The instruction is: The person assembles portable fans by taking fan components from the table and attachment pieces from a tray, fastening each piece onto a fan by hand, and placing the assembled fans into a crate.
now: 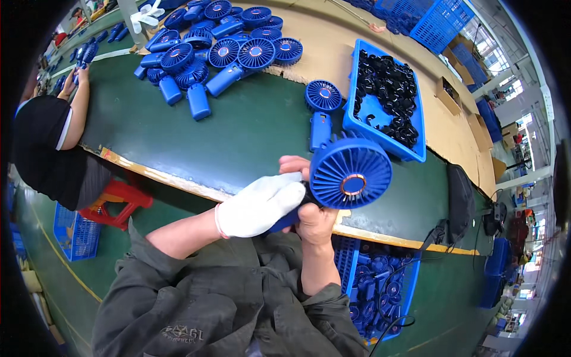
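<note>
Both my hands are closed round a blue handheld fan (351, 172), its round slatted head tilted up with a copper-coloured ring at the centre. My left hand (262, 205), in a white glove, wraps the handle side. My bare right hand (315, 225) grips just below the fan head, thumb toward the glove. A dark part shows between the hands at the neck; most of the handle is hidden. Bare fingertips show above the glove; which hand they belong to, I cannot tell. Just beyond lies another blue fan (321, 131) on the green table (250, 143).
A blue tray (419, 128) of small black parts stands right of the lying fan. Several blue fans (223, 53) are heaped at the far left. A black bag (461, 199) sits at right. Below the table edge is a crate (407, 303) of fans. A co-worker (50, 143) sits left.
</note>
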A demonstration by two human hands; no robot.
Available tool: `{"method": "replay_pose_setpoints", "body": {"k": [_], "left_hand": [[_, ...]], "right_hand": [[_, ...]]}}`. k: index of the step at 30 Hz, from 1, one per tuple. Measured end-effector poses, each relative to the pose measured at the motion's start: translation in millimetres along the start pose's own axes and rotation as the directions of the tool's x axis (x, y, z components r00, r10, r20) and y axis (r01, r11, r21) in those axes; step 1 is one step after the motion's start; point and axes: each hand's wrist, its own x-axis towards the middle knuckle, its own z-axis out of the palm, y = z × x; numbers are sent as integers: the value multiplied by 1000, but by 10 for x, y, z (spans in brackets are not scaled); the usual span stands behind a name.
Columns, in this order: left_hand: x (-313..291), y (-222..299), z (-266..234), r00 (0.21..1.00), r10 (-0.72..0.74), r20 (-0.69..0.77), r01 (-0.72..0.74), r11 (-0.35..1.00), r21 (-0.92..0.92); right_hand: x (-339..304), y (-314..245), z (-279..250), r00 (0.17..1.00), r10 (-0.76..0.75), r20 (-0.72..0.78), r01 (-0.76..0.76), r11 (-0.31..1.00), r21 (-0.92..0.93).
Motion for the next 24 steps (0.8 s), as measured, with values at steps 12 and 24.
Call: {"method": "replay_pose_setpoints", "body": {"k": [12, 24], "left_hand": [[145, -289, 155, 846, 513, -146, -222, 587, 779], [1013, -560, -295, 789, 566, -239, -71, 470, 880]], "right_hand": [[84, 422, -299, 949, -170, 267, -23, 804, 594], [-1548, -494, -1050, 947, 300, -118, -309, 948, -74]]}}
